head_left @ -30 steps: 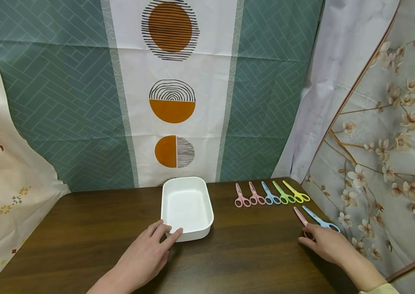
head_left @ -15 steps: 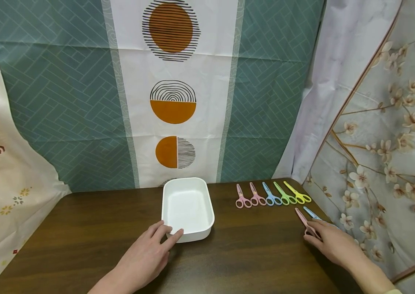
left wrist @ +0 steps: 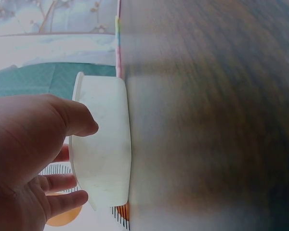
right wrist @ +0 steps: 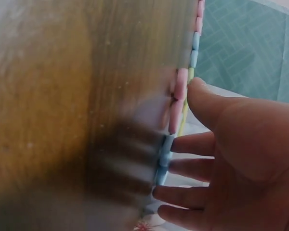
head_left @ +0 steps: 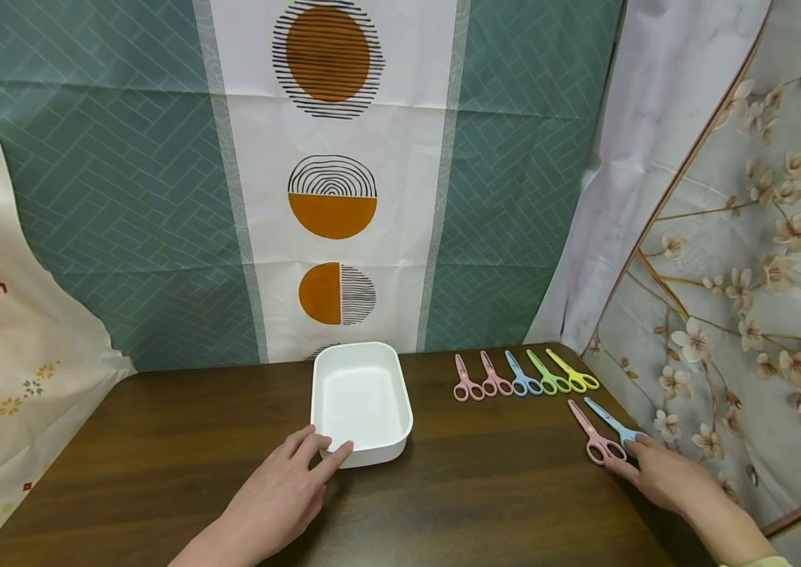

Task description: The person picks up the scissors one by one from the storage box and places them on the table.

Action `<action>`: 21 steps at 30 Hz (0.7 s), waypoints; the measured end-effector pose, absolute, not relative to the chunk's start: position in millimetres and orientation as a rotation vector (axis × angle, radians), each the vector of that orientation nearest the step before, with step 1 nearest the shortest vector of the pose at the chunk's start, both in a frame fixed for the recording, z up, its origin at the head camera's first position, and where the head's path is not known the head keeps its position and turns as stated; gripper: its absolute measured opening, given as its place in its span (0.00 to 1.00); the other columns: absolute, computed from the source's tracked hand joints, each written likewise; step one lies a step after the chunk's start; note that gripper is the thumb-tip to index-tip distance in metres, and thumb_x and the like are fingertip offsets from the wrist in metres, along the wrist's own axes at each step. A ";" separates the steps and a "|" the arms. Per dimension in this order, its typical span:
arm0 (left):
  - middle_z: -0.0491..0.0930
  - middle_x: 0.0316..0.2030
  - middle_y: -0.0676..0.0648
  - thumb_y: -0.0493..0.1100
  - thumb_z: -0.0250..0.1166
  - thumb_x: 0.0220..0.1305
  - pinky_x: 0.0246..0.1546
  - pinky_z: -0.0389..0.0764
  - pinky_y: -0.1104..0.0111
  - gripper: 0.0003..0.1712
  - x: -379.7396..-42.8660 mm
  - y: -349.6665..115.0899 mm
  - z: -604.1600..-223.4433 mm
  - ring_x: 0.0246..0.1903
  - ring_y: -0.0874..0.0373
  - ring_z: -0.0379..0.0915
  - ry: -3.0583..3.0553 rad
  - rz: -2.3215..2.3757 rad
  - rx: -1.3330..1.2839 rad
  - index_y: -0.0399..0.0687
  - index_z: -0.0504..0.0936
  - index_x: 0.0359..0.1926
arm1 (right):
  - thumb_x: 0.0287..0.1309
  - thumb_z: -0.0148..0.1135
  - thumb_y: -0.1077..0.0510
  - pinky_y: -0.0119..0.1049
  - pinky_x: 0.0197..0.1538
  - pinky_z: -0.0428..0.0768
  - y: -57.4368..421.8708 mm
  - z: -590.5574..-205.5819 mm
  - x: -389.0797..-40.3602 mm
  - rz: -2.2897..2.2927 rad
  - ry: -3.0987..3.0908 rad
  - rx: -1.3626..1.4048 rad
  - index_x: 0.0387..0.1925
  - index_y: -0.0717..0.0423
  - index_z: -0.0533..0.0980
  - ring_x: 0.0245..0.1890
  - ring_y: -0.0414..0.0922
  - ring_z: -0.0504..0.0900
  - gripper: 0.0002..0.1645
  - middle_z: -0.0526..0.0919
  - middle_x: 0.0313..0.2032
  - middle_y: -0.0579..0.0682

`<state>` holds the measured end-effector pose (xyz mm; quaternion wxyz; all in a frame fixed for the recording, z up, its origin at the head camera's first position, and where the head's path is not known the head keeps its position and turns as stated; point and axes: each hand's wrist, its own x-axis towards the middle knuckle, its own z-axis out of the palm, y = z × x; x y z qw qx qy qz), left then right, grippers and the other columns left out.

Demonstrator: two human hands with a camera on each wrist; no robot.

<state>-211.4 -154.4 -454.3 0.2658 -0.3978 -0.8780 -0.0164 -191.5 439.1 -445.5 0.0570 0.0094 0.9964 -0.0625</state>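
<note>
At the near left corner of a white rectangular tray (head_left: 363, 402), my left hand (head_left: 274, 492) holds the rim. In the left wrist view, its thumb lies against the tray's outer wall (left wrist: 106, 144) and its fingers reach past the rim. My right hand (head_left: 669, 476) is low over the table's right side, beside pink scissors (head_left: 600, 441) and blue scissors (head_left: 613, 420). Its fingertips are at the blue handles and partly cover them; the thumb is near the pink handles. The right wrist view shows the fingers spread, gripping nothing.
A back row holds two pink scissors (head_left: 467, 386) (head_left: 492, 379), blue scissors (head_left: 522, 379), green scissors (head_left: 547, 378) and yellow scissors (head_left: 573, 376). All lie on the dark wooden table (head_left: 478, 488). Patterned curtains (head_left: 513, 197) hang behind and at both sides.
My right hand has let go of the pink scissors, which lie on the table, and has moved right to the blue scissors' handles. My left hand and the tray stay put.
</note>
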 end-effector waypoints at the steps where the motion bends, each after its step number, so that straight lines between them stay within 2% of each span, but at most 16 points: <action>1: 0.80 0.55 0.44 0.38 0.79 0.57 0.56 0.88 0.50 0.39 -211.5 -154.5 -454.5 0.61 0.37 0.80 -2.368 -0.043 -1.075 0.56 0.82 0.72 | 0.80 0.56 0.31 0.76 0.57 0.76 439.8 -446.7 -191.6 -0.185 3.019 0.023 0.68 0.73 0.75 0.62 0.81 0.76 0.48 0.74 0.65 0.78; 7: 0.80 0.55 0.44 0.38 0.79 0.58 0.56 0.88 0.50 0.40 -211.3 -154.3 -454.0 0.61 0.37 0.80 -2.374 -0.048 -1.080 0.56 0.82 0.72 | 0.81 0.56 0.32 0.75 0.60 0.76 441.2 -449.9 -192.9 -0.159 3.056 -0.012 0.68 0.73 0.77 0.62 0.79 0.77 0.45 0.80 0.61 0.77; 15: 0.80 0.55 0.44 0.38 0.79 0.57 0.55 0.88 0.50 0.40 -211.0 -153.4 -454.0 0.61 0.37 0.80 -2.370 -0.050 -1.081 0.56 0.82 0.72 | 0.80 0.59 0.36 0.71 0.55 0.81 440.2 -448.2 -192.5 -0.188 3.054 -0.047 0.63 0.73 0.79 0.55 0.73 0.84 0.41 0.85 0.54 0.72; 21: 0.81 0.54 0.44 0.38 0.79 0.56 0.55 0.88 0.50 0.39 -212.8 -153.5 -454.7 0.60 0.37 0.80 -2.346 -0.056 -1.079 0.55 0.83 0.71 | 0.81 0.58 0.35 0.66 0.48 0.82 440.4 -445.5 -191.5 -0.271 3.032 -0.023 0.56 0.65 0.83 0.48 0.66 0.87 0.35 0.88 0.46 0.61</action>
